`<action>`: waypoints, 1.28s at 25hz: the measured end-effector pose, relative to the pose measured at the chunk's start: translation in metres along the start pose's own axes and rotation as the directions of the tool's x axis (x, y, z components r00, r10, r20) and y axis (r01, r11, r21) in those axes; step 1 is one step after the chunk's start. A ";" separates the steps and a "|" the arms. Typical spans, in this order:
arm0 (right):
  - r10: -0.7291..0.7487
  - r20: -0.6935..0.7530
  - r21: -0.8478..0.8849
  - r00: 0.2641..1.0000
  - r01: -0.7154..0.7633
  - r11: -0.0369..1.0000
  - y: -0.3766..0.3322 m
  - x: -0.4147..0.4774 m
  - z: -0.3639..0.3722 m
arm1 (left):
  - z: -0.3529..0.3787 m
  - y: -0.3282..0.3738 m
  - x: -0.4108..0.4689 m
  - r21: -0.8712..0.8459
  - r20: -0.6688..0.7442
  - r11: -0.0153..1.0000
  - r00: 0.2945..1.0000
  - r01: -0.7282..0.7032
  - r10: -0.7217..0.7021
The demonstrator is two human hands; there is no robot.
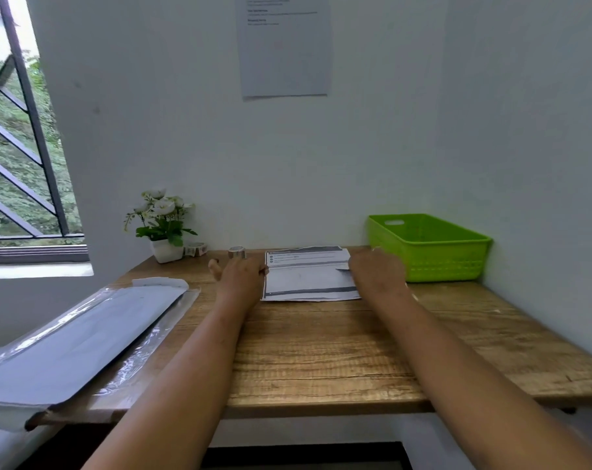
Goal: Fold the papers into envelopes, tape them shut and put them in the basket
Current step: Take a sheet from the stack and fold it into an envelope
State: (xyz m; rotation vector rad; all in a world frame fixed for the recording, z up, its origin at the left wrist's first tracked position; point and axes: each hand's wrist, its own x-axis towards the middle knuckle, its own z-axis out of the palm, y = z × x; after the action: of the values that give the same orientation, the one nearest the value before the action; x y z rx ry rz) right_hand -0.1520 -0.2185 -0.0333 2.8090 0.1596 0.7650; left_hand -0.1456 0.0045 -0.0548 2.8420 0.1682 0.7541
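Note:
A partly folded printed paper (308, 276) lies flat at the back middle of the wooden desk (321, 351). My left hand (238, 274) rests at its left edge, fingers touching the paper. My right hand (376, 269) presses on its right edge, where a small corner flap is turned in. A green plastic basket (430, 247) stands at the back right, just beyond my right hand. A roll of tape (237, 252) sits behind my left hand. A stack of plain sheets in a clear plastic wrapper (84, 337) lies on the desk's left side.
A small potted white flower (162, 225) stands at the back left, with another tape roll (195, 249) beside it. White walls close the desk at the back and right; a printed sheet (284, 45) hangs on the back wall. A barred window (20, 147) is on the left.

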 end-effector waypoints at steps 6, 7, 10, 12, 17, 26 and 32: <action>0.058 0.303 -0.026 0.951 -0.053 0.998 -0.010 0.000 -0.004 | -0.001 -0.012 0.007 -0.044 0.035 0.993 0.994 0.108 -0.106; 0.044 0.298 -0.001 0.953 -0.046 0.999 -0.015 0.004 -0.009 | -0.005 -0.018 0.009 -0.056 0.037 0.987 0.989 0.148 -0.146; -0.045 0.237 0.113 0.971 0.018 0.993 -0.045 0.023 -0.021 | -0.016 -0.042 0.020 -0.112 0.019 0.965 0.972 0.236 -0.235; -0.119 0.244 0.242 0.963 0.059 0.969 -0.075 0.041 -0.025 | -0.021 -0.059 0.032 -0.167 0.018 0.951 0.965 0.259 -0.260; -0.208 0.255 0.452 0.944 0.074 0.889 -0.130 0.089 -0.007 | -0.026 -0.087 0.068 -0.305 0.109 0.914 0.963 0.269 -0.247; -0.410 0.162 0.739 0.898 0.165 0.654 -0.198 0.107 0.000 | -0.034 -0.156 0.073 -0.376 0.243 0.835 0.912 0.401 -0.329; -0.519 0.198 0.871 0.831 0.094 0.482 -0.252 0.092 -0.019 | -0.041 -0.202 0.057 -0.359 0.241 0.758 0.839 0.544 -0.488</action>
State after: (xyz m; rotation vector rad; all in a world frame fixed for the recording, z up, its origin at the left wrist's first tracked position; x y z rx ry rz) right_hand -0.0940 0.0438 -0.0339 3.5289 1.2591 -0.1749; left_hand -0.1288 0.2165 -0.0370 2.2550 0.6617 0.4100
